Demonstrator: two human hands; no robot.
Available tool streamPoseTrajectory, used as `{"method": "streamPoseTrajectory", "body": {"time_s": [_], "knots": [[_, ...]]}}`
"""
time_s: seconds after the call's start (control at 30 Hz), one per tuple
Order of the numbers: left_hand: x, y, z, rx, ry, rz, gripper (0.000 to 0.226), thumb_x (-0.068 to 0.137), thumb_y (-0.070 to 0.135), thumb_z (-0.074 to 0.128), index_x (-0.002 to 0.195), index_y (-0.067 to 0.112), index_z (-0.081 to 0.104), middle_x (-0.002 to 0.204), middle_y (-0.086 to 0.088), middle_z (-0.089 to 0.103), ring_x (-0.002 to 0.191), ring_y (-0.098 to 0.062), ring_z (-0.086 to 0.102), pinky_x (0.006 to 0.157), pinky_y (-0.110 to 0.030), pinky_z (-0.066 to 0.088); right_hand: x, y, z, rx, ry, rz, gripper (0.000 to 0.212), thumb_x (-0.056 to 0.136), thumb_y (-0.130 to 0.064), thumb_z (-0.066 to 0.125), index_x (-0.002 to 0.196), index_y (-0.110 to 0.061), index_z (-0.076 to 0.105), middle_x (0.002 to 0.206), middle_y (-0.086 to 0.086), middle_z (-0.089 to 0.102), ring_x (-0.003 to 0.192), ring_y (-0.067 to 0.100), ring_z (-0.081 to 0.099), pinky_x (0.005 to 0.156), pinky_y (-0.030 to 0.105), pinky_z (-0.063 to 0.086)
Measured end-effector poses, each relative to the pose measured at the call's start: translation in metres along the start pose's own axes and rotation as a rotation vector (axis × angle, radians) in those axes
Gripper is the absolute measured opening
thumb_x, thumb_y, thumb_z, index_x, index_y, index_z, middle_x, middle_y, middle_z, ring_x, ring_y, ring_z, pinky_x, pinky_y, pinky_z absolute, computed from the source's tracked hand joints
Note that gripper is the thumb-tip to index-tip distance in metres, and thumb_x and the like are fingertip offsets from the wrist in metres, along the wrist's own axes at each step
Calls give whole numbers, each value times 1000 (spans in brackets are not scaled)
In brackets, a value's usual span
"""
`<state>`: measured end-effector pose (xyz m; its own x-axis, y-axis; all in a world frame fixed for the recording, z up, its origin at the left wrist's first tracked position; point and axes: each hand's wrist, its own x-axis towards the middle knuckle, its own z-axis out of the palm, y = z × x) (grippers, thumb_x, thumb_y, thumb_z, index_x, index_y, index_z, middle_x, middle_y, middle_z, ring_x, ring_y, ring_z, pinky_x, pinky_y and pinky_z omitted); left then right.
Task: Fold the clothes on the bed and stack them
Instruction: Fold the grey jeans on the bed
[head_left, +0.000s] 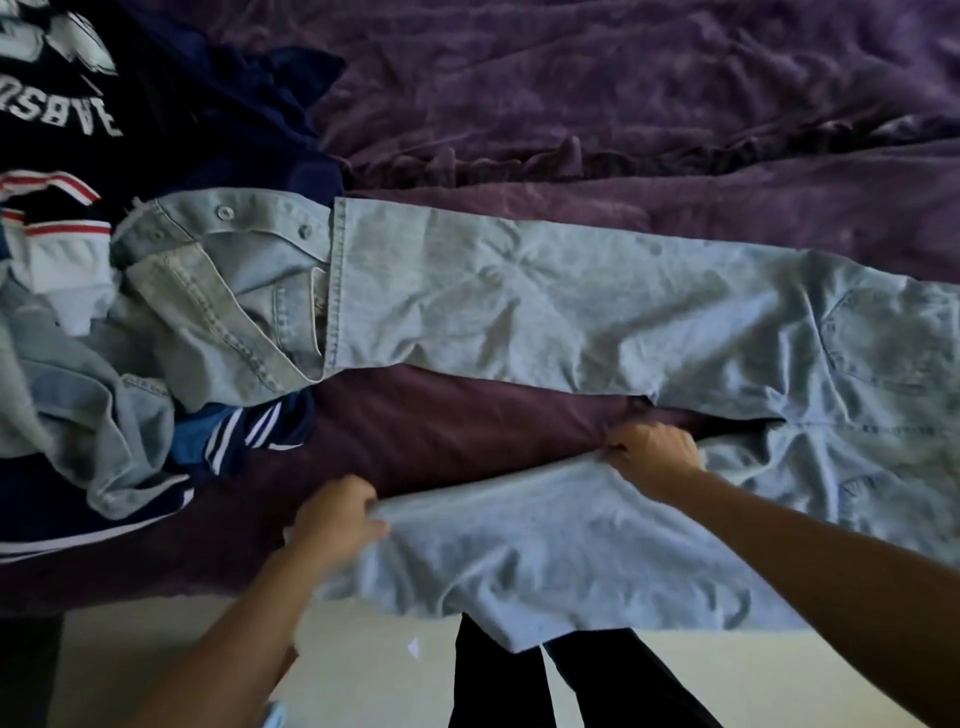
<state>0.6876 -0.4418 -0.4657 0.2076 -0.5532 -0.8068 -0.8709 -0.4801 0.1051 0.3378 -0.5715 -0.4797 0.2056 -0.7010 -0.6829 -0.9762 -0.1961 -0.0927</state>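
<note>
We see one pair of pale blue jeans (571, 312) spread across the bed (623, 104), whose purple cover is soft and heavily creased. The denim is washed-out, wrinkled and matte. Of its two legs, the far one lies flat and long, with its stitched hem toward the left. One back pocket (888, 343) shows at the right.

The near leg (545, 545) sags over the bed's edge in loose folds. Both grips are clenched on this leg. The left hand (337, 519) pinches its left end, and the right hand (652, 454) bunches the upper edge close to the crotch.

At the left sits a heap of unfolded clothes. We count four pieces:
- a navy top (62, 114) with white block lettering
- a white ribbed band with red stripes (57, 228)
- a faded denim shirt (208, 291) with heavy seams and at least two round metal studs
- a navy garment with thin white stripes (244, 431)

Below the bed's edge lies a pale floor (363, 675).
</note>
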Motion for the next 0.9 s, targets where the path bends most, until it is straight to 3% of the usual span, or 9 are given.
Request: {"method": "streamPoseTrajectory", "body": {"time_s": [0.07, 0.13, 0.2, 0.27, 0.4, 0.53, 0.63, 0.77, 0.9], "knots": [[7, -3, -36, -45, 99, -4, 26, 72, 41, 78, 78, 18, 66, 86, -2, 67, 84, -23, 64, 72, -31, 49, 8, 4, -12, 44, 111, -4, 23, 88, -40, 58, 107, -31, 67, 112, 5, 68, 104, 30, 63, 82, 35, 49], [11, -3, -59, -100, 286, -13, 20, 77, 35, 76, 78, 16, 67, 82, -4, 67, 83, -27, 64, 73, -35, 50, 15, 6, -24, 89, 175, 8, 22, 89, -36, 56, 108, -29, 67, 113, 7, 66, 103, 32, 62, 82, 37, 50], [12, -5, -65, -131, 556, -84, 24, 80, 28, 73, 99, 14, 68, 100, -10, 66, 96, -34, 61, 80, -43, 50, 16, 8, -31, 144, 204, 18, 26, 91, -28, 54, 114, -26, 64, 118, 8, 62, 106, 33, 59, 84, 39, 49], [5, -7, -56, -243, 661, -221, 43, 80, 26, 73, 118, 10, 59, 118, -17, 59, 110, -40, 54, 88, -51, 48, 7, 10, -29, 161, 216, 6, 36, 91, -24, 54, 127, -24, 56, 125, 9, 55, 112, 32, 54, 88, 41, 47], [-23, -19, 16, -591, 454, -422, 63, 77, 36, 76, 124, 1, 51, 124, -23, 56, 111, -42, 55, 88, -49, 47, -42, 13, -4, 105, 200, -99, 39, 91, -28, 56, 130, -23, 54, 131, 5, 52, 120, 29, 50, 90, 39, 45], [-44, -38, 94, -711, 358, -500, 91, 57, 62, 79, 120, 1, 54, 120, -21, 59, 106, -40, 58, 88, -50, 50, -91, 18, 50, 27, 1, -197, 46, 93, -40, 54, 137, -29, 47, 139, -2, 48, 126, 21, 46, 95, 37, 46], [-43, -38, 96, -717, 354, -512, 70, 66, 44, 83, 115, 0, 58, 116, -21, 62, 104, -38, 61, 88, -47, 51, -107, 18, 93, 59, -151, -154, 69, 88, -49, 59, 147, -35, 27, 153, -7, 27, 137, 22, 32, 102, 43, 42], [-51, -45, 85, -815, 227, -293, 27, 81, 25, 74, 91, 0, 68, 85, -15, 70, 77, -29, 67, 65, -34, 51, -116, 3, 129, 0, -195, -53, 90, 81, -65, 56, 152, -31, 11, 160, -4, 7, 147, 20, 10, 110, 49, 29], [-80, -59, 41, -639, 428, -30, 29, 90, 28, 61, 86, 0, 59, 82, -14, 64, 78, -32, 61, 69, -41, 48, -130, -12, 127, 6, -181, -49, 92, 81, -66, 56, 152, -34, 7, 160, -4, 7, 146, 21, 12, 109, 51, 29]]}}
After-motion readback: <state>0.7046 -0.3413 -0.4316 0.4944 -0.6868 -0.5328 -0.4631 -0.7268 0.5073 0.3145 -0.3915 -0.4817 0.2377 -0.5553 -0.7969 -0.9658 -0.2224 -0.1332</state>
